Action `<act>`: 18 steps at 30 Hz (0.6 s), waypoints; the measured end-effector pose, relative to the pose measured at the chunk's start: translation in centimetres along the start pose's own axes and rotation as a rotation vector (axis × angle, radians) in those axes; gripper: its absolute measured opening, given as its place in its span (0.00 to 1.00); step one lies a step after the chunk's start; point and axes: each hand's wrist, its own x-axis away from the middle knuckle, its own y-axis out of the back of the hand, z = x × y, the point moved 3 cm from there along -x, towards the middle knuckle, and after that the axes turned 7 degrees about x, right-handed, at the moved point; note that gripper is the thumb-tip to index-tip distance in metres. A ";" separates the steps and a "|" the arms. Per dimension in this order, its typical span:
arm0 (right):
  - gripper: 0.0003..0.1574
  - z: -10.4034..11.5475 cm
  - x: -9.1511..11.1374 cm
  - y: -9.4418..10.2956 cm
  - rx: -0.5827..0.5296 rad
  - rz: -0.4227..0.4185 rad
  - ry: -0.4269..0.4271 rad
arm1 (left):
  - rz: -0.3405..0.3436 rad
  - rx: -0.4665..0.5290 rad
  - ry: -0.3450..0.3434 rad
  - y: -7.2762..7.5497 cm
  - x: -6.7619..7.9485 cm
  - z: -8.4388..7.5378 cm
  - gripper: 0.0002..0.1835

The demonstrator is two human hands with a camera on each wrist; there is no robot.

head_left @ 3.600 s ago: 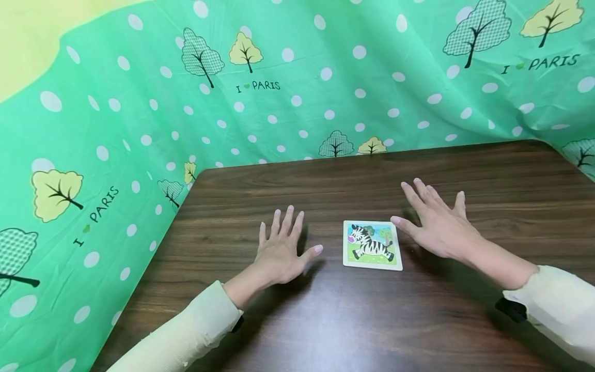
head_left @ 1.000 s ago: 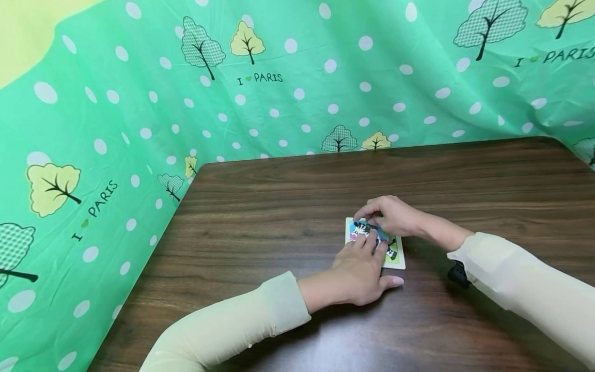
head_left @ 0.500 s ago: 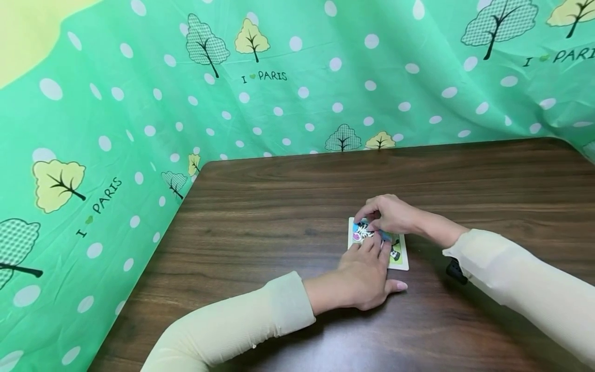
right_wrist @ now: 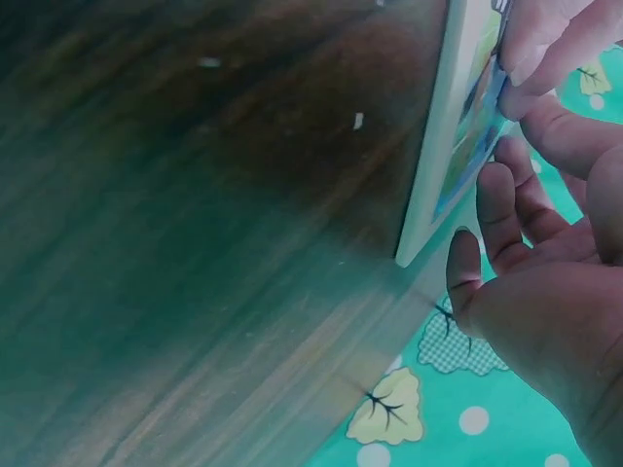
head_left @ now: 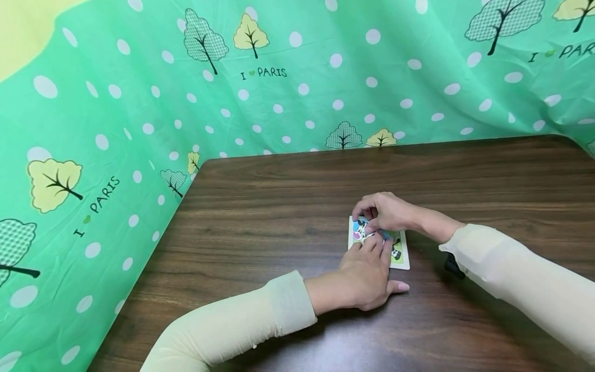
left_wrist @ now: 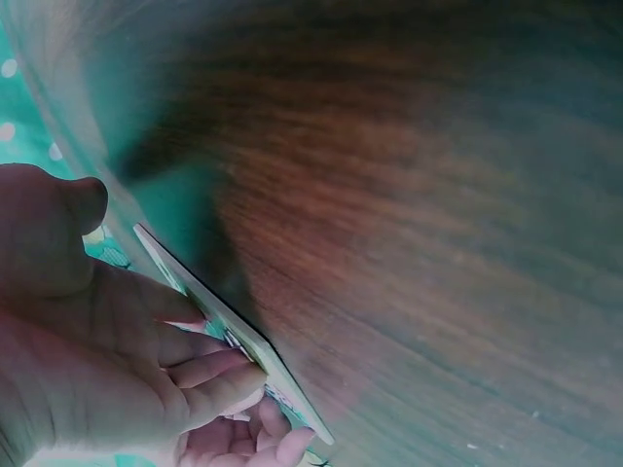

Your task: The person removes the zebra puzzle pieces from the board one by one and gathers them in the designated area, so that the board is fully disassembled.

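A small square zebra jigsaw puzzle [head_left: 400, 258] in a white frame lies flat on the table, its middle largely covered by the hands. My left hand [head_left: 364, 279] reaches in from the near side. Its straight fingers rest on the picture, and the thumb sticks out to the right over the table. At the far edge, my right hand [head_left: 390, 212] has thumb and forefinger bent around the zebra-head puzzle piece [head_left: 360, 230], pinching it. A white edge below that piece looks slightly raised. The right wrist view shows the frame's edge [right_wrist: 433, 165] beside the right hand's curled fingers.
The dark wood-grain table [head_left: 260, 206] extends around the puzzle. Behind it and along the left hangs a green dotted cloth [head_left: 260, 113] printed with trees. Dark bands [head_left: 453, 266] show at the right sleeve.
Both hands, earlier spread on either side of the puzzle, have come together on it. Over the last second the zebra-head piece has tilted slightly under the right fingers; the left hand has stayed put.
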 end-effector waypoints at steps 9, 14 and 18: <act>0.17 0.5 -0.4 0.0 0.057 -0.032 0.008 | -0.012 -0.028 -0.002 0.2 0.1 -0.1 0.49; 0.16 0.7 -0.5 -0.1 0.075 -0.033 0.024 | -0.046 -0.055 -0.030 0.5 0.1 0.1 0.44; 0.17 0.8 -0.7 -0.1 0.080 -0.012 0.015 | -0.102 -0.077 -0.053 0.9 0.0 0.5 0.36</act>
